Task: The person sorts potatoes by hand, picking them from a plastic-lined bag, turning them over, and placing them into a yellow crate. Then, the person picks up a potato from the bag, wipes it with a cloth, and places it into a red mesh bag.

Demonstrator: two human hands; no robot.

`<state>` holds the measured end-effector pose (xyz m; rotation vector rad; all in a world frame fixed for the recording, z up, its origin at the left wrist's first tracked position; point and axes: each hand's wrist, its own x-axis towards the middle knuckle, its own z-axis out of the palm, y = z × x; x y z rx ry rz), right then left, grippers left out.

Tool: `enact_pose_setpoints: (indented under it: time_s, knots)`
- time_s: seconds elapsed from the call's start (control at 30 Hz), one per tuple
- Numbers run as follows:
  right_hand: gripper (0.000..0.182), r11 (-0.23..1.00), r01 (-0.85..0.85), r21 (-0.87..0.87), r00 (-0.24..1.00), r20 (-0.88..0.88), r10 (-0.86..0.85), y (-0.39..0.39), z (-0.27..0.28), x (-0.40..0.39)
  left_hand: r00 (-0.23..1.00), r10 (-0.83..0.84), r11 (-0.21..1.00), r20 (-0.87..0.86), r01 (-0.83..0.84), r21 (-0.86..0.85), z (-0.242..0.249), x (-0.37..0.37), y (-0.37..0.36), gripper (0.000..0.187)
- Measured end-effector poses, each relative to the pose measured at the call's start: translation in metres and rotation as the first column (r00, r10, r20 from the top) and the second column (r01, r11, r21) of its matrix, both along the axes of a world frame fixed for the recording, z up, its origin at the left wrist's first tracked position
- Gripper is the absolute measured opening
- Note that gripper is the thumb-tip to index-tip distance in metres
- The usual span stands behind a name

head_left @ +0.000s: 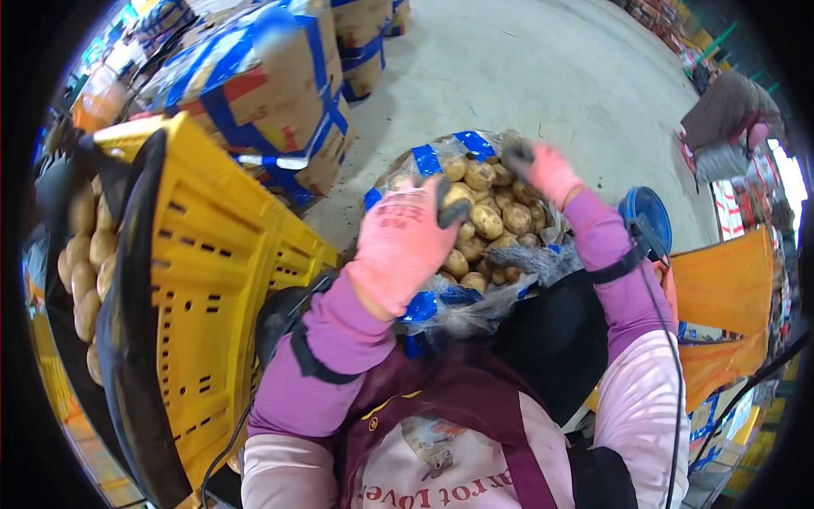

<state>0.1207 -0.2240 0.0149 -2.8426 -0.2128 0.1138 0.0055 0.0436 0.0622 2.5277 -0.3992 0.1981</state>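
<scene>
Many potatoes fill a box lined with clear plastic and edged with blue tape, in front of my lap. My left hand, in a pink glove with dark fingertips, is over the left side of the box, its fingers bent down at the potatoes; whether it holds one is hidden. At the far right rim my right hand, gloved the same way, has its dark fingertips curled together by the plastic liner, and what is between them cannot be made out.
A yellow slatted crate stands close on my left, with more potatoes beyond it. Taped cardboard boxes are at the upper left. A blue bucket and an orange sheet are on the right.
</scene>
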Motion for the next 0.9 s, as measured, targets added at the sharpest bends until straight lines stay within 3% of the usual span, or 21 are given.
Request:
enact_pose_setpoints:
  time_s: [0.03, 0.1, 0.23, 0.27, 0.3, 0.33, 0.37, 0.43, 0.5, 0.57, 0.63, 0.67, 0.7, 0.73, 0.77, 0.8, 0.83, 0.87, 0.9]
  knots:
    - [0.042, 0.968, 0.030, -0.248, 0.993, -0.102, -0.057, -0.012, -0.031, -0.011, 0.999, 0.027, 0.997, -0.037, -0.030, -0.066, 0.000, 0.004, -0.002, 0.039]
    - [0.044, 0.888, -0.136, -0.440, 0.983, -0.173, 0.065, -0.060, -0.144, -0.011, 1.000, 0.023, 0.996, -0.001, -0.023, -0.084, -0.007, 0.009, -0.004, 0.038]
    - [0.048, 0.920, -0.267, -0.286, 0.923, -0.352, 0.158, -0.013, -0.158, -0.018, 0.993, 0.046, 0.999, 0.107, -0.045, -0.008, -0.024, 0.010, -0.014, 0.036]
    - [0.043, 0.825, -0.380, -0.418, 0.878, -0.444, 0.179, -0.001, -0.175, -0.013, 1.000, 0.014, 1.000, 0.002, -0.014, 0.026, -0.022, 0.012, -0.016, 0.037]
    - [0.038, 0.696, -0.489, -0.526, 0.829, -0.527, 0.185, 0.009, -0.188, -0.006, 1.000, 0.017, 0.999, 0.002, -0.017, 0.040, -0.023, 0.015, -0.017, 0.037]
    - [0.044, 0.563, -0.536, -0.629, 0.835, -0.492, 0.245, 0.015, -0.203, -0.009, 0.999, 0.002, 0.998, -0.037, 0.000, 0.060, -0.025, 0.016, -0.018, 0.038]
    - [0.044, 0.569, -0.540, -0.620, 0.833, -0.490, 0.258, 0.018, -0.222, -0.009, 0.997, -0.011, 0.997, -0.079, 0.018, 0.079, -0.027, 0.017, -0.018, 0.039]
    - [0.044, 0.524, -0.338, -0.782, 0.937, -0.228, 0.265, 0.019, -0.240, -0.010, 0.995, 0.002, 0.993, -0.103, 0.010, 0.114, -0.028, 0.017, -0.018, 0.040]
    - [0.040, 0.585, -0.363, -0.725, 0.932, -0.282, 0.228, 0.018, -0.237, 0.004, 0.997, -0.003, 0.996, -0.071, 0.010, 0.093, -0.036, 0.016, -0.016, 0.040]
    - [0.044, 0.676, -0.470, -0.568, 0.855, -0.482, 0.189, 0.017, -0.204, 0.011, 0.997, -0.013, 0.996, -0.079, 0.020, 0.092, -0.042, 0.016, -0.014, 0.041]
    - [0.053, 0.708, -0.447, -0.547, 0.867, -0.459, 0.193, 0.011, -0.208, 0.014, 1.000, -0.004, 0.995, -0.022, 0.006, 0.095, -0.042, 0.016, -0.014, 0.043]
    - [0.058, 0.811, -0.376, -0.447, 0.874, -0.462, 0.151, 0.012, -0.187, 0.012, 1.000, -0.007, 0.995, -0.017, 0.009, 0.095, -0.036, 0.018, -0.013, 0.043]
    - [0.063, 0.893, -0.294, -0.339, 0.875, -0.471, 0.110, 0.011, -0.165, 0.007, 0.999, -0.012, 1.000, -0.041, 0.013, 0.012, -0.027, 0.019, -0.013, 0.045]
    - [0.063, 0.893, -0.292, -0.343, 0.876, -0.471, 0.105, 0.007, -0.148, 0.001, 0.998, -0.020, 0.997, -0.067, 0.015, -0.073, -0.021, 0.019, -0.014, 0.047]
    - [0.066, 0.986, -0.158, -0.050, 0.898, -0.422, 0.123, 0.002, -0.129, -0.005, 0.998, -0.025, 0.997, -0.066, 0.020, -0.076, -0.019, 0.019, -0.014, 0.047]
    - [0.071, 0.967, -0.026, 0.255, 0.924, -0.364, 0.120, -0.004, -0.108, -0.010, 0.992, -0.009, 0.988, -0.126, -0.010, -0.151, -0.017, 0.018, -0.015, 0.053]
    - [0.069, 0.819, -0.040, 0.572, 0.873, -0.379, 0.308, -0.006, -0.079, -0.017, 0.983, 0.000, 0.975, -0.183, -0.041, -0.220, -0.014, 0.019, -0.015, 0.058]
    - [0.068, 0.572, -0.016, 0.820, 0.813, -0.322, 0.485, -0.005, -0.049, -0.028, 0.980, 0.010, 0.976, -0.199, -0.053, -0.212, -0.018, 0.019, -0.015, 0.072]
    - [0.068, 0.572, -0.015, 0.820, 0.822, -0.315, 0.474, -0.001, -0.024, -0.044, 0.982, -0.003, 0.976, -0.191, -0.039, -0.212, -0.027, 0.019, -0.014, 0.072]
